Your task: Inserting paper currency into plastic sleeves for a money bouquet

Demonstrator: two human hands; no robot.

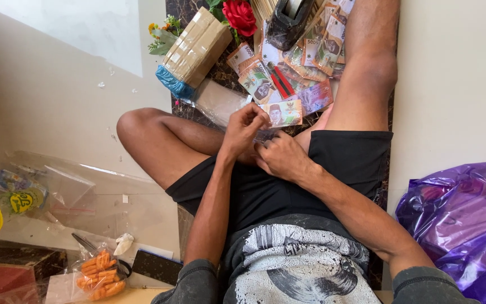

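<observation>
In the head view, a person sat on the floor with legs spread, both hands together over the lap. The left hand [244,128] had its fingers pinched on the edge of a banknote [283,113] wrapped in clear film, which lay just above the hands at the edge of a dark marbled slab [179,104]. The right hand [281,157] was curled narrow just beside it, touching the same clear film; what it pinched could not be made out. More banknotes [310,53] lay scattered on the slab between the legs, beside a black tape dispenser [289,21], a red rose [241,16] and a taped cardboard bundle [196,49]. A purple plastic bag [461,222] sat well apart on the right, and a bag of orange snacks [100,275] at lower left.
</observation>
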